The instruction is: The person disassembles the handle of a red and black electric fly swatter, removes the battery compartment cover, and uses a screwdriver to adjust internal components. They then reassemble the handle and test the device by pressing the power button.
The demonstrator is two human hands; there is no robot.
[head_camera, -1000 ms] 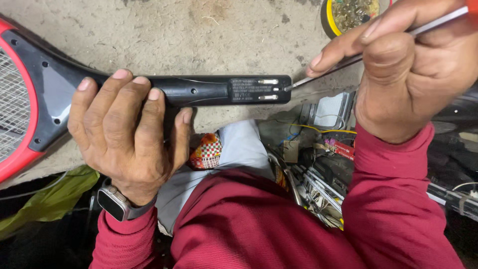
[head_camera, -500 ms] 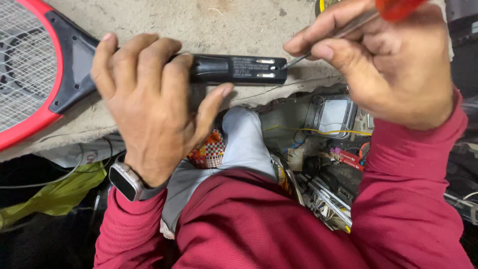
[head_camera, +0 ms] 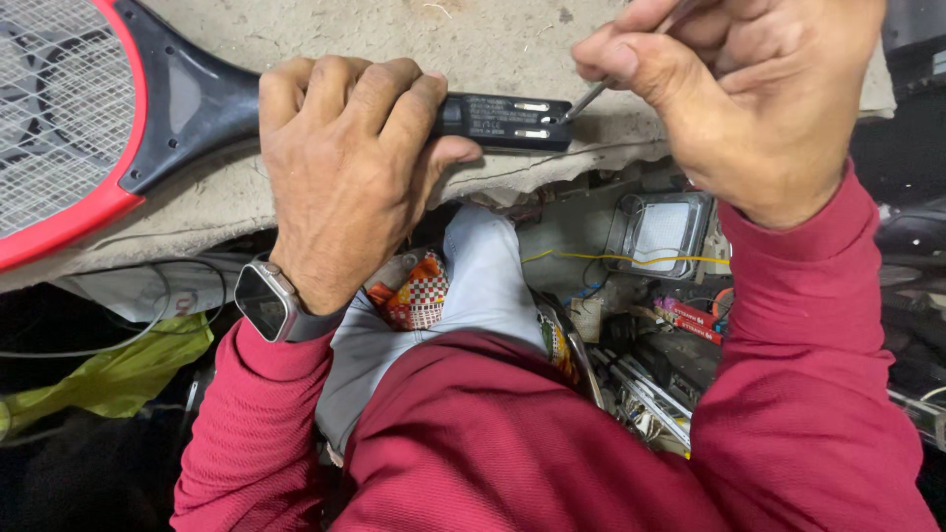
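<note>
Two hands work: the left hand (head_camera: 345, 167) clamps the black handle of a red-rimmed mesh racket (head_camera: 187, 103) on the desk (head_camera: 325, 30); the right hand (head_camera: 739, 89) pinches a thin metal screwdriver (head_camera: 588, 99) at the handle's end.

A small rectangular label (head_camera: 490, 116) with pale print sits on the black handle end of the racket, just right of the left hand's fingers. A dark square smartwatch screen (head_camera: 262, 301) faces up on the left wrist. A red printed packet (head_camera: 690, 317) lies among clutter below the bench.
</note>
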